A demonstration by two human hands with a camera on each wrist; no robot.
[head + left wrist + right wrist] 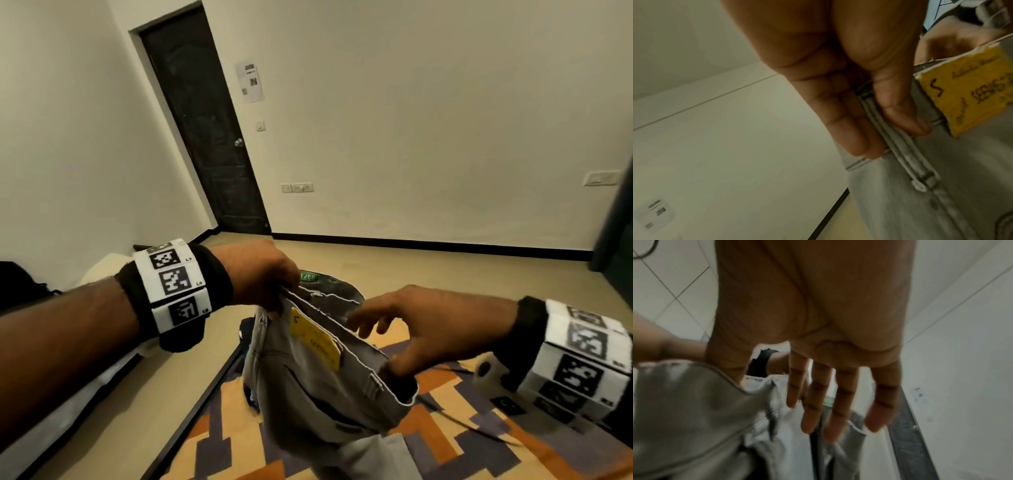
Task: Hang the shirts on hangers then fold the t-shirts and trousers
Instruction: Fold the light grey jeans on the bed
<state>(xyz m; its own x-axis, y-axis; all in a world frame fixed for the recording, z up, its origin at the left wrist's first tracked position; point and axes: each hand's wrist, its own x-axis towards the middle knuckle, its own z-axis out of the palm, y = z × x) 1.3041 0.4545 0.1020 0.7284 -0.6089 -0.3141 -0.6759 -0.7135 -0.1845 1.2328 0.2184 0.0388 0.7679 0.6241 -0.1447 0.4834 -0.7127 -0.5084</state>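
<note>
Light grey trousers (308, 394) hang in the air in front of me, waistband up, above a patterned mat. A yellow paper tag (315, 337) with handwriting is fixed at the waistband. My left hand (277, 301) pinches the waistband's left end between thumb and fingers; the left wrist view shows this pinch (885, 129) on doubled grey fabric (920, 194) beside the tag (966, 97). My right hand (380, 346) is at the waistband's right end, thumb dipped inside the opening, fingers spread and straight. The right wrist view shows those straight fingers (818, 402) over the grey fabric (694, 402).
An orange, purple and cream patterned mat (445, 428) lies below, with a thin dark cable (462, 421) across it. More dark clothing (246, 329) and a garment with a green label (308, 277) lie behind the trousers. Beige floor, a dark door (205, 137) and white walls surround.
</note>
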